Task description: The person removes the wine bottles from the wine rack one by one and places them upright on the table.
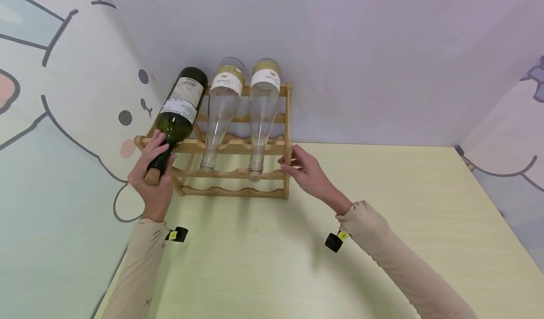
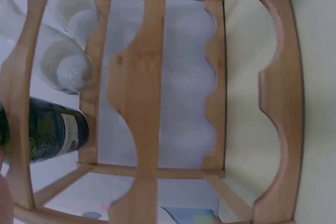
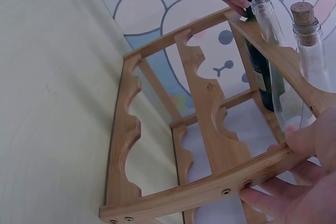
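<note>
Well, the green bottle (image 1: 182, 99) wears two pale labels (image 1: 182, 92) on its upturned side, one bearing a barcode, and their fine print is too small to read. From the left wrist, another label (image 2: 69, 132) shows near its base, the lettering blurred. Each clear bottle has a white label under a gold band, with dark script that I cannot make out surely; that goes for the middle bottle (image 1: 223, 104) and the right bottle (image 1: 264, 104) alike.

The green bottle lies at the left end of the top tier of the wooden rack (image 1: 231, 192), cork (image 1: 152, 176) toward the person, base toward the wall (image 1: 361, 73). Its long axis slants, base further right than neck, more so than the clear pair. Whether it sits fully in its notch is hard to tell.

The left hand (image 1: 156, 196) is curled round its neck, hiding part of it; the left wrist view catches only a sliver of that hand at the edge. The right hand (image 1: 308, 172) grips the rack's right side near the front, thumb and fingers on opposite sides of the wood; the right wrist view cuts it off. The rack stands on the pale table (image 1: 382, 191).
</note>
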A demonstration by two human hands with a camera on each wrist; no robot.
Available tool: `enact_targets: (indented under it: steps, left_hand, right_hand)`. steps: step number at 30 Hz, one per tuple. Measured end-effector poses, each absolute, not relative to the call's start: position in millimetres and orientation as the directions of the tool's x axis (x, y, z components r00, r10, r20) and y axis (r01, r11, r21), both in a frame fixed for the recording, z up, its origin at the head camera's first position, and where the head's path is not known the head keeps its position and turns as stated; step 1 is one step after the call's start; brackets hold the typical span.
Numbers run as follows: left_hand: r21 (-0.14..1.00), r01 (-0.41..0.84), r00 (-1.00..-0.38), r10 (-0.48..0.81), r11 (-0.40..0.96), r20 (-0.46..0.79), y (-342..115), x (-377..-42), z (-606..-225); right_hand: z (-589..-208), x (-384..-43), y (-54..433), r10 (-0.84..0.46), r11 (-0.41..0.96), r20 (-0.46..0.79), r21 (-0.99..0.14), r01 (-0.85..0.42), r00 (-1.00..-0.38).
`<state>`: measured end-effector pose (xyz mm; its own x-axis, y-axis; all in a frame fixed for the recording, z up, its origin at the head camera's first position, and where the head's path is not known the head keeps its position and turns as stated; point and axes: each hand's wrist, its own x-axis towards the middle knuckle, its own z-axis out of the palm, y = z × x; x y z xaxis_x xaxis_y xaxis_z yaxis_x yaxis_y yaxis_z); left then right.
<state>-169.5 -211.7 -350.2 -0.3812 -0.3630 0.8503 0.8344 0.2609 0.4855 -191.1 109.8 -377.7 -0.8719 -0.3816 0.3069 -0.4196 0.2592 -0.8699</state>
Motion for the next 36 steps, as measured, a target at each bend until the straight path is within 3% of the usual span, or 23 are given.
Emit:
enact_targets:
  steps: [8, 16, 36]
  left_hand:
    - [0.448, 0.858, -0.337, -0.383, 0.251, 0.86, -203, -170, -332]
    - [0.429, 0.875, -0.313, -0.416, 0.222, 0.854, -203, -171, -312]
    - [0.499, 0.852, -0.409, -0.393, 0.159, 0.824, -217, -159, -261]
  right_hand:
    - [-376, -189, 108, -0.371, 0.26, 0.297, -0.876, -0.405, -0.88]
    - [-347, -171, 105, -0.37, 0.265, 0.303, -0.872, -0.413, -0.878]
    - [-346, -170, 104, -0.375, 0.262, 0.298, -0.874, -0.409, -0.878]
